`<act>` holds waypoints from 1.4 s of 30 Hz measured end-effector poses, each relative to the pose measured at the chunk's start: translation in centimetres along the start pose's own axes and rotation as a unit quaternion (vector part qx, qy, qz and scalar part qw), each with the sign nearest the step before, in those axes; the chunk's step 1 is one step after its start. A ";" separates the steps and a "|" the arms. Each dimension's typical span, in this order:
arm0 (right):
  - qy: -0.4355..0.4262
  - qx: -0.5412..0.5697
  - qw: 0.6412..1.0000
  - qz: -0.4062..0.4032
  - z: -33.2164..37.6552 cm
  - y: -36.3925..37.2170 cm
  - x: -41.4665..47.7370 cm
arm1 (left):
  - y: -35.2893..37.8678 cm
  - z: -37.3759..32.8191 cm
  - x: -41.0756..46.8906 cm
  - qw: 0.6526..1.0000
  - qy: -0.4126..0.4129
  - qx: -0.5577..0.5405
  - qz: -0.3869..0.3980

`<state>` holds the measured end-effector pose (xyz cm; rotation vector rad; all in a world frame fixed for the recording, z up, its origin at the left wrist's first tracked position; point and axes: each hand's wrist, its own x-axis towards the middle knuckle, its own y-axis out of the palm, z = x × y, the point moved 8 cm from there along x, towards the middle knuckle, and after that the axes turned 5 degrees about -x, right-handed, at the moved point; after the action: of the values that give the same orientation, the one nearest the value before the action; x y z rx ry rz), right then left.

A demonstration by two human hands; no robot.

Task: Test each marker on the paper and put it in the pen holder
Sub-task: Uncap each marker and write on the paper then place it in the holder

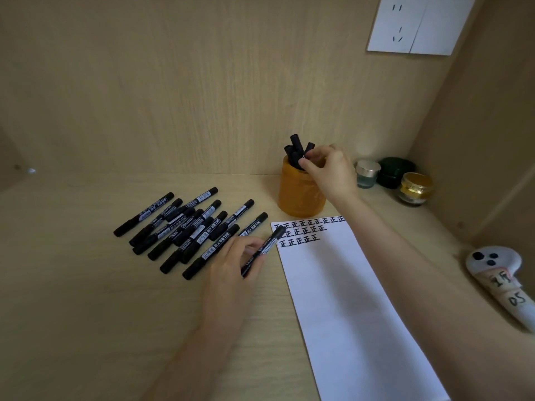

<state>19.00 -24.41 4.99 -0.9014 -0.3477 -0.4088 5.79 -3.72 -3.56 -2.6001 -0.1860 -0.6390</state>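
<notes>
An orange pen holder [301,195] stands at the back of the desk with several black markers [296,146] sticking out of it. My right hand [330,172] is at its rim, fingertips pinching the top of one marker inside. My left hand [237,264] grips a capped black marker [270,241] just left of the white paper [347,299]. The paper's top carries three rows of black test marks [304,230]. A pile of several black markers [188,227] lies on the desk to the left.
Three small jars [393,178] stand in the back right corner. A white handheld device with labels [498,279] lies at the right edge. Wooden walls close the back and right side, and a wall socket [419,24] is up high.
</notes>
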 end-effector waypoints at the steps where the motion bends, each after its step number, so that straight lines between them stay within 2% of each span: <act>1: -0.003 0.007 1.000 0.006 -0.1 0.3 0.0 | 0.0 0.0 0.0 1.000 0.000 -0.003 0.003; 5: -0.039 0.067 0.997 -0.018 1.0 -0.2 0.5 | 0.3 0.1 0.0 1.000 0.008 -0.007 0.014; 8: -0.061 0.087 0.994 0.008 2.1 0.0 1.0 | 0.3 0.0 0.0 1.000 0.010 -0.005 0.018; 10: -0.074 0.070 0.994 0.030 2.6 0.4 1.3 | 0.3 0.0 0.0 1.000 0.011 -0.003 0.019; 13: -0.084 0.047 0.995 0.023 2.9 0.0 1.7 | 0.3 0.1 0.0 1.000 0.003 -0.006 0.022; 18: -0.030 0.048 0.998 -0.035 0.2 -1.3 2.0 | 0.3 0.3 0.0 0.999 -0.015 -0.027 0.020; 22: -0.040 0.032 0.997 -0.064 -0.7 -2.1 1.7 | 0.1 0.5 0.1 0.998 -0.034 -0.059 0.010; 29: -0.009 0.137 0.987 -0.084 -0.8 -2.6 -2.6 | -0.4 0.4 -0.1 0.990 -0.076 -0.122 -0.009; 32: 0.049 0.246 0.968 -0.011 -0.5 -1.5 -6.2 | -0.7 0.1 0.0 0.986 -0.078 -0.148 -0.023; 36: 0.094 0.328 0.922 0.184 1.3 1.3 -11.6 | -0.9 -0.6 0.0 0.982 -0.060 -0.177 -0.026; 38: 0.093 0.337 0.902 0.254 2.1 2.5 -13.5 | -0.7 -0.8 0.0 0.983 -0.050 -0.176 -0.013; 40: 0.086 0.347 0.893 0.275 2.5 2.9 -14.2 | -0.3 -0.8 -0.1 0.984 -0.047 -0.171 0.004; 42: 0.089 0.363 0.891 0.257 2.3 2.8 -14.1 | 0.1 -0.4 -0.2 0.982 -0.058 -0.177 0.021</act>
<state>7.79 -18.25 -1.99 -0.1895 -0.0618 0.1416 5.49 -4.03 -3.36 -2.9770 -0.0558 -0.5455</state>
